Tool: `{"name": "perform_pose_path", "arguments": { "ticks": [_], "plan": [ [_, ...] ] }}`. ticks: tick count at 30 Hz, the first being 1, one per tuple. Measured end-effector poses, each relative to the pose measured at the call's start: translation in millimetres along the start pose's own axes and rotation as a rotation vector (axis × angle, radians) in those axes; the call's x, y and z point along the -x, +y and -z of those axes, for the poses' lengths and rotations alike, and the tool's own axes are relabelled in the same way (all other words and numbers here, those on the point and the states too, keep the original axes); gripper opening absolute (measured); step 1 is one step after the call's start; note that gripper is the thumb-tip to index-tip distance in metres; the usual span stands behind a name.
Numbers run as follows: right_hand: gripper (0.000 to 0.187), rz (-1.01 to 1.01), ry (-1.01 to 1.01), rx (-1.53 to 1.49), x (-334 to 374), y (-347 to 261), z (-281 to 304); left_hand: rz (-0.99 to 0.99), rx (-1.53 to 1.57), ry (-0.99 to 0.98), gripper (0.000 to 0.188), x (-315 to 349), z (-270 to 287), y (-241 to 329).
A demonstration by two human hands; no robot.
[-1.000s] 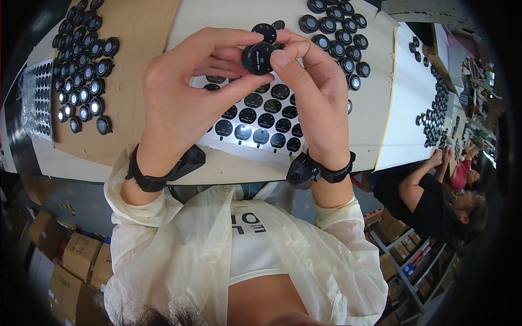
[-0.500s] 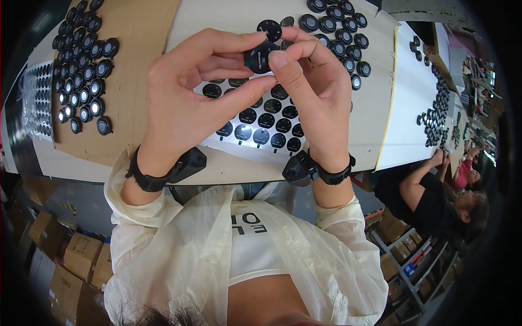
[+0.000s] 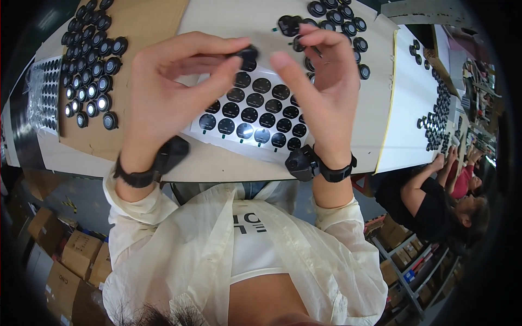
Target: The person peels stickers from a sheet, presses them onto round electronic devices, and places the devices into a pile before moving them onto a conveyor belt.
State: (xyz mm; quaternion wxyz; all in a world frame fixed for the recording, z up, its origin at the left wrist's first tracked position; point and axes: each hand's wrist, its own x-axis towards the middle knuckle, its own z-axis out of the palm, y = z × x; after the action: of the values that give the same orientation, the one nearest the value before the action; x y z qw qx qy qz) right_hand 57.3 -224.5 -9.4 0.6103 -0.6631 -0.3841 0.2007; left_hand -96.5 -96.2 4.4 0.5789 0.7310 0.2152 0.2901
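My left hand (image 3: pixel 179 81) pinches a small black round knob-like part (image 3: pixel 248 58) between thumb and fingertips, above a white sheet (image 3: pixel 204 140) of round black stickers with small green tabs. To the right of it, my right hand (image 3: pixel 326 87) is apart from the part, its thumb and fingers spread and slightly blurred. Beyond the right fingertips are a black disc (image 3: pixel 288 25) with a green tab and a smaller dark disc (image 3: pixel 298 44); whether a finger touches the smaller one is unclear.
Many black round parts (image 3: pixel 89 73) stand on brown cardboard (image 3: pixel 138 103) at the left, and others (image 3: pixel 334 17) at the back right. A plastic-wrapped sticker sheet (image 3: pixel 46 95) lies far left. Co-workers (image 3: pixel 418 190) sit on the right. Cardboard boxes (image 3: pixel 81 252) are stacked below left.
My hands have separated. The left has drawn back leftward with the round part, and the right has let go of it and opened. More of the sticker sheet shows between them.
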Motion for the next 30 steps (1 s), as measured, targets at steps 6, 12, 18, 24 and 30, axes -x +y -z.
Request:
{"name": "perform_pose_path", "arguments": {
  "ticks": [6, 12, 18, 24, 30],
  "plan": [
    [0.030, -0.029, 0.207, -0.336, -5, -12, 19, -0.221, -1.078, 0.078, 0.017, 6, 69, -17],
    [0.027, 0.003, 0.289, -0.364, -10, -15, 36, -0.177, -1.249, -0.106, 0.015, -1, 67, -1],
    [0.026, 0.006, 0.356, -0.225, -10, -5, 47, -0.207, -0.763, -0.458, 0.022, -44, 2, -1],
    [0.026, 0.050, 0.362, -0.240, -13, -4, 48, -0.377, -0.711, -0.527, 0.036, -101, -60, -14],
    [0.029, 0.032, 0.357, -0.191, -14, -1, 52, -0.503, -0.798, -0.629, 0.037, -119, -72, -17]
  ]
}}
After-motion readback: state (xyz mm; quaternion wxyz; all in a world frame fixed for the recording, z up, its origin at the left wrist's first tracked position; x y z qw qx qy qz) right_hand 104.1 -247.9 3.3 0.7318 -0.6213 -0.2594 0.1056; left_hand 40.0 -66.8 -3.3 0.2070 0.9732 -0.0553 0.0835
